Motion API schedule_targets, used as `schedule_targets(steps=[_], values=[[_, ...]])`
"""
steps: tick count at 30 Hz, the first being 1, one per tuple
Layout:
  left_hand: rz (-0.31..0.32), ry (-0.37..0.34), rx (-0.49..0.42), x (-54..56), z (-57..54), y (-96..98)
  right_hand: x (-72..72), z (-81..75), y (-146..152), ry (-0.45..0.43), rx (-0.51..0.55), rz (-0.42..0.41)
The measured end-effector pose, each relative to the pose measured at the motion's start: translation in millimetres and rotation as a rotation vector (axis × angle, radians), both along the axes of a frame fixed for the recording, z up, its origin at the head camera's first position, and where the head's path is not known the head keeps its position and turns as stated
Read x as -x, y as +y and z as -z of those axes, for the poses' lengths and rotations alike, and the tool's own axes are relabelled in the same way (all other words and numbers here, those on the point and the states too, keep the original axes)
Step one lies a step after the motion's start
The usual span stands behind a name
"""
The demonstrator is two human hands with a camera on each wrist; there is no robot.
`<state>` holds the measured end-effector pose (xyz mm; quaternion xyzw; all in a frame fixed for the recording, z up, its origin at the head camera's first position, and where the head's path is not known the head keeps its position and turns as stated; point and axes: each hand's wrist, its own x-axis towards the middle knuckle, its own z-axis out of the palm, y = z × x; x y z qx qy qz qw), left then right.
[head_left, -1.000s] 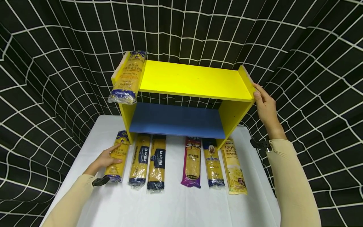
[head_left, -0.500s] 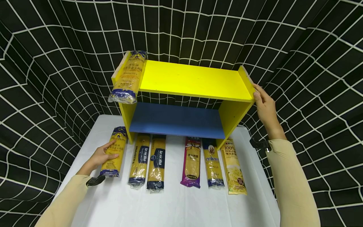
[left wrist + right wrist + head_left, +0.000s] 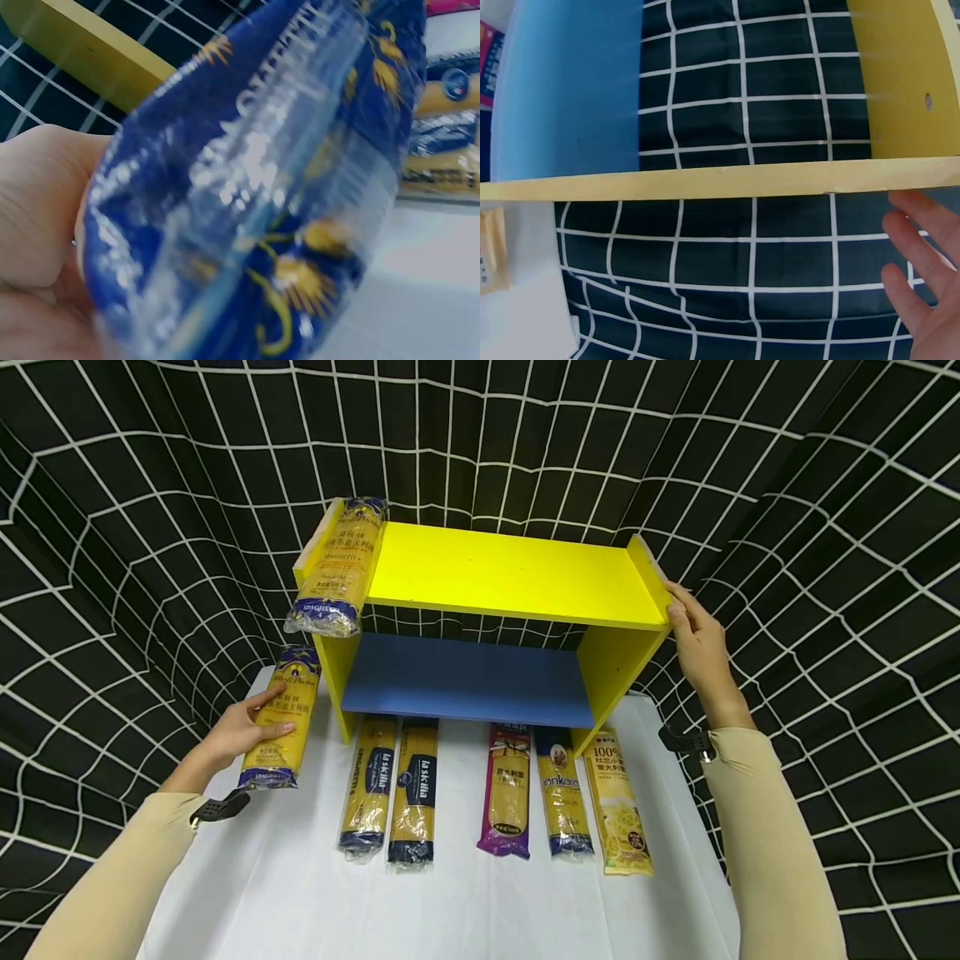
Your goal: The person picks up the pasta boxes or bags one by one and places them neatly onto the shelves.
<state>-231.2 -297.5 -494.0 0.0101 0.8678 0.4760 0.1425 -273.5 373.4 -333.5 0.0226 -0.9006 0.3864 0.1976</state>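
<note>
My left hand [image 3: 243, 727] grips a yellow-and-blue spaghetti packet [image 3: 288, 702], fingers along its left side and thumb across the front. The packet is raised above the table, left of the shelf unit. Its blue, crinkled end [image 3: 247, 172] fills much of the left wrist view, hiding part of the hand. My right hand [image 3: 701, 643] touches the upper right side panel of the yellow shelf unit [image 3: 502, 572]. In the right wrist view its fingers [image 3: 922, 247] are fairly straight, fingertips right at the panel's outer side. A matching spaghetti packet [image 3: 341, 564] lies at the left of the top shelf.
A blue lower shelf [image 3: 468, 681] spans the unit. On the white table [image 3: 375, 918] lie two la Sicilia packets [image 3: 370, 789], a purple-edged pasta packet [image 3: 510, 793], an ankara packet [image 3: 564, 793] and a pale yellow pasta packet [image 3: 618, 806]. Black grid cloth [image 3: 510, 452] surrounds everything.
My left hand has lifted the spaghetti packet off the table and carried it left and upward, away from the row. My right hand has stayed at the shelf's side panel.
</note>
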Motion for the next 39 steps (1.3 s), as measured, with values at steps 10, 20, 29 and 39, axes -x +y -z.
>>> schedule_targets(steps=[10,20,29,39], values=[[-0.04,0.051,-0.048,9.7,-50.7,-7.1,1.5,0.5,0,0.003,-0.005,0.004],[-0.072,0.094,-0.046,21.1,-102.8,-10.1,1.1,1.9,-1,0.012,-0.004,0.008],[-0.113,0.122,-0.089,32.4,-154.1,-9.3,0.6,2.3,-1,0.003,0.002,0.01],[-0.128,0.093,-0.111,41.8,-190.2,0.1,-0.5,1.5,-1,0.006,-0.004,0.005]])
